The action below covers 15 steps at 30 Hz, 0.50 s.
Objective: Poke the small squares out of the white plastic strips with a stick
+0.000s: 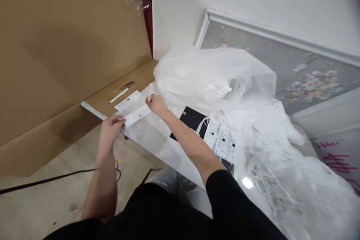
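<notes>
A long flat white strip [134, 118] with a small dark hole lies at the table's left edge. My left hand [112, 125] is closed on its near-left end, fingers on top. At the other end, my right hand [156, 104] pinches a short off-white stick [150, 89] that points up and away from me. Whether the right fingers also touch the strip cannot be made out. Just beyond the strip lies a white card [128, 101] with a small brown square on it.
A red utility knife [128, 84] and a thin pale strip [119, 95] lie on cardboard [143, 72] beyond. A black box [189, 117], white perforated sheets [222, 138], a plastic bag [194, 75] and heaped wrapping [298, 187] lie to the right. A black cable [56, 177] crosses lower left.
</notes>
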Available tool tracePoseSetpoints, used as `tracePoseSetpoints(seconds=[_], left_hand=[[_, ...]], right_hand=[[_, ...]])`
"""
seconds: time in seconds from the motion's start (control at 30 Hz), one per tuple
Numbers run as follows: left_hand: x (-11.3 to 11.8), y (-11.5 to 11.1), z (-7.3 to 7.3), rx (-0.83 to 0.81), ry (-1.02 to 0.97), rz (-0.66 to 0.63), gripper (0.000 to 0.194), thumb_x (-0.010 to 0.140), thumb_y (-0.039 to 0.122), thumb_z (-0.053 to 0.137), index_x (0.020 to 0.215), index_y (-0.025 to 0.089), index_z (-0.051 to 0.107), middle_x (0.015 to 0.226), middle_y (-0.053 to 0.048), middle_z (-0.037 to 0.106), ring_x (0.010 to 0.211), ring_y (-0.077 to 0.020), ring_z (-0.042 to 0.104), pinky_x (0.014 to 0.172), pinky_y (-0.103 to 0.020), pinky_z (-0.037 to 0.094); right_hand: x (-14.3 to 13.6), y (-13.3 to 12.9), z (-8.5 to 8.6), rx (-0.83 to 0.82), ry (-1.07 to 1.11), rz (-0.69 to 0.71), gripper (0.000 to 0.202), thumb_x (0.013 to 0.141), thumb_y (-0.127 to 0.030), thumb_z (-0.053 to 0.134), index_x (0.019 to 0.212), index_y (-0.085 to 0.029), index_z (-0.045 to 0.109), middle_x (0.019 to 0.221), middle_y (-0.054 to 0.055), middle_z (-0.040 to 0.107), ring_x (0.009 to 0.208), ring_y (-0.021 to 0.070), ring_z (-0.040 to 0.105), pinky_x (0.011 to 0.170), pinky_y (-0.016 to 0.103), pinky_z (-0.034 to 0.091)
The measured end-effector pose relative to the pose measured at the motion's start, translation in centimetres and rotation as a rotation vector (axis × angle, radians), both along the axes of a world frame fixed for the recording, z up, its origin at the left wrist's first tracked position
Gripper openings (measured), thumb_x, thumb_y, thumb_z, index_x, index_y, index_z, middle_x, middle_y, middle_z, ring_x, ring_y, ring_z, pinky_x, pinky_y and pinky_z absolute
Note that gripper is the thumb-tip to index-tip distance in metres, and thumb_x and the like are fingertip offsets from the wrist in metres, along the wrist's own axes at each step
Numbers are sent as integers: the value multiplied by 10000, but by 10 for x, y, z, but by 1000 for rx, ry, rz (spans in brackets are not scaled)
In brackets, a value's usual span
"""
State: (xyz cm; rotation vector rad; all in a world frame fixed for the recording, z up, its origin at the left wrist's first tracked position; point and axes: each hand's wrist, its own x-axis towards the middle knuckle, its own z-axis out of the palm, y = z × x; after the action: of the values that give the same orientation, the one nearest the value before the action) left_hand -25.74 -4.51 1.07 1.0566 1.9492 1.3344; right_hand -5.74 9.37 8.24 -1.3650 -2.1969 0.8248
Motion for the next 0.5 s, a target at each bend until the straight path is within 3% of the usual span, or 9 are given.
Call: tracePoseSetpoints(seconds=[0.23, 0.5], left_hand=[[-7, 6, -21, -43, 32, 10, 401, 629, 439, 718, 908, 151, 731, 619, -13, 672, 557, -176, 596, 576, -266, 419], [-9, 0, -22, -40, 111, -22, 454, 669, 498, 733, 978, 164, 723, 659, -11, 657, 572, -167, 590, 558, -259, 419]], right_hand=[[-13, 20, -25, -72, -47, -57, 67, 815, -205, 684, 879, -196, 700, 831, 47, 739, 811, 193, 694, 759, 267, 524], [-6, 30, -42, -106, 5, -71, 150, 853, -336, 659, 873, -196, 710, 872, 55, 749, 836, 192, 695, 721, 245, 495]])
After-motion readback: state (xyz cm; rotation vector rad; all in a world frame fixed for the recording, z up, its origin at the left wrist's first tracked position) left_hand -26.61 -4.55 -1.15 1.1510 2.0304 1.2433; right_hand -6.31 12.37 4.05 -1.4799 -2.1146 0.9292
